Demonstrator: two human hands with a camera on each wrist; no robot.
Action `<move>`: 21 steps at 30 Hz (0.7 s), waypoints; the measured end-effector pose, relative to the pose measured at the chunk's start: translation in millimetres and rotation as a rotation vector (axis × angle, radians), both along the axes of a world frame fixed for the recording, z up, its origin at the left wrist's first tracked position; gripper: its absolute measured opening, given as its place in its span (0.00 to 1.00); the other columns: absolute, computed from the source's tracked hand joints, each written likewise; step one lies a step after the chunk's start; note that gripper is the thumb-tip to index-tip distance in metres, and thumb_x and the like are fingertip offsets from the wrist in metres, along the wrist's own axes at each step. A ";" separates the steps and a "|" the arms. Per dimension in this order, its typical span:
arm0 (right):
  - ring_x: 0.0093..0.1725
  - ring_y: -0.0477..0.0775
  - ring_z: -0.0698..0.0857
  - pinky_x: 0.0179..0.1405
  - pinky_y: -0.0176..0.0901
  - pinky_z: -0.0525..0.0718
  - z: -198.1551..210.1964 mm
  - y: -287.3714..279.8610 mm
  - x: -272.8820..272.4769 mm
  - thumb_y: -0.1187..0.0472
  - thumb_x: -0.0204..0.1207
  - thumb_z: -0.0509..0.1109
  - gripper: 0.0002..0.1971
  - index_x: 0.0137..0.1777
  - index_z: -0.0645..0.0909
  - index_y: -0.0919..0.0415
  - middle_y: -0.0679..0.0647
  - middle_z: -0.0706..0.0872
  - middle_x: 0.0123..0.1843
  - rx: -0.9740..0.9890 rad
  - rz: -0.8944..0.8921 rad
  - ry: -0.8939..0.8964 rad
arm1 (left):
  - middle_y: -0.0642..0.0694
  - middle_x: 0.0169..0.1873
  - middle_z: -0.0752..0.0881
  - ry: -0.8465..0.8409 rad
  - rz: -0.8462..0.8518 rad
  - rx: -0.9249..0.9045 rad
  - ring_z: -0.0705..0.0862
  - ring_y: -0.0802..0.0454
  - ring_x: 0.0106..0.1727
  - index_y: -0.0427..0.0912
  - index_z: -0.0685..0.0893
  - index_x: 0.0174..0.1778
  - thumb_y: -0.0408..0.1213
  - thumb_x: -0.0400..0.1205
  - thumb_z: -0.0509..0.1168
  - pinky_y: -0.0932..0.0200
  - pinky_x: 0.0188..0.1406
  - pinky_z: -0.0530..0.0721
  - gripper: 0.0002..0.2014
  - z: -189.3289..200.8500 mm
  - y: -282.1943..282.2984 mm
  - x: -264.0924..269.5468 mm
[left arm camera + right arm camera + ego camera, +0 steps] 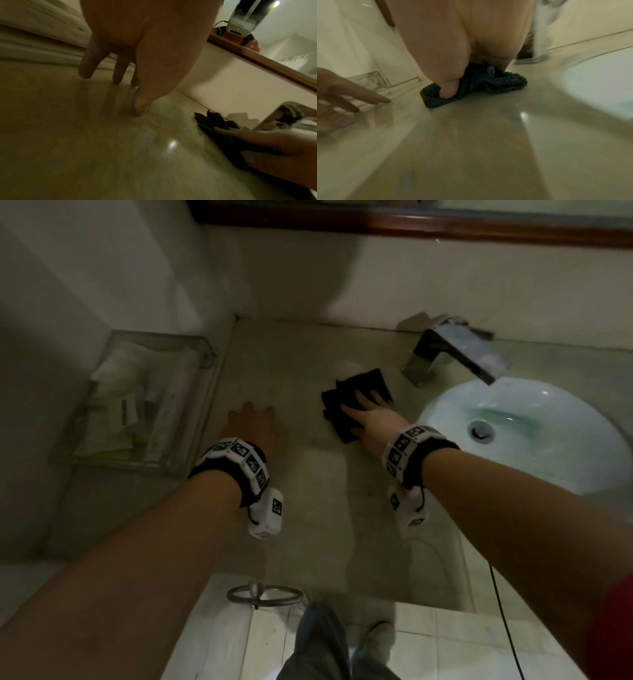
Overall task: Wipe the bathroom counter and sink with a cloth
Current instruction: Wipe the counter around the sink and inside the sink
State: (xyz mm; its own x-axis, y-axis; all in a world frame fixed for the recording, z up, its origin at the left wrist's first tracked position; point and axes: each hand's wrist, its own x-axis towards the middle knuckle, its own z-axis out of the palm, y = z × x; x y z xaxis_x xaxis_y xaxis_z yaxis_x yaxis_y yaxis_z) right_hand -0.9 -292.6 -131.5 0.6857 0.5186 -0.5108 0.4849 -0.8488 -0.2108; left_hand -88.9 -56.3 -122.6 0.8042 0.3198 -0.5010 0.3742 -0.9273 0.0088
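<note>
Glossy beige stone worktop (308, 481), seen from above. Left hand (253, 426) lies released, fingers straight and spread, tips touching the bare stone. Right hand (368, 419) presses flat on a dark, nubby cloth (356, 386), fingers straight, thumb sunk into the pile. The cloth is crumpled and roughly oblong, its long axis running from the near edge toward the back wall, between the left hand and the round white sink (548, 412). Beyond the cloth stands an angular metal tap (455, 350), its flat spout pointing over the basin. Far left, a clear box (144, 392) holds pale packets.
</note>
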 end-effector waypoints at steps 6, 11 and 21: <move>0.86 0.63 0.42 0.84 0.60 0.50 -4.7 -57.3 -25.6 0.55 0.88 0.57 0.28 0.85 0.53 0.41 0.53 0.44 0.88 -0.021 0.013 -0.064 | 0.40 0.69 0.70 -0.054 -0.048 -0.011 0.73 0.36 0.62 0.52 0.70 0.75 0.48 0.83 0.58 0.43 0.56 0.80 0.23 -3.1 -63.7 -43.5; 0.86 0.64 0.50 0.84 0.55 0.54 -5.3 -106.5 -48.2 0.61 0.87 0.59 0.28 0.84 0.59 0.42 0.55 0.48 0.88 0.057 -0.093 -0.034 | 0.38 0.71 0.69 -0.050 -0.015 0.001 0.73 0.33 0.64 0.54 0.68 0.73 0.49 0.74 0.64 0.39 0.62 0.78 0.29 -10.6 -93.6 -77.4; 0.69 0.69 0.78 0.66 0.49 0.72 26.0 -184.1 -76.5 0.63 0.86 0.60 0.19 0.76 0.74 0.62 0.68 0.79 0.71 0.285 -0.597 -0.068 | 0.40 0.78 0.62 -0.073 -0.003 0.031 0.69 0.30 0.73 0.57 0.63 0.79 0.57 0.71 0.70 0.37 0.68 0.77 0.40 -16.2 -98.4 -87.6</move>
State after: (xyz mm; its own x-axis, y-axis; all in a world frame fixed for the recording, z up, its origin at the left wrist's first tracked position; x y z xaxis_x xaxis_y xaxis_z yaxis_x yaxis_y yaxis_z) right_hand -77.4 -476.7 -105.5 0.9228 0.1484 -0.3555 -0.0309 -0.8914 -0.4522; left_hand -176.5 -154.8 -138.8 0.8391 0.3317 -0.4311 0.3707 -0.9287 0.0069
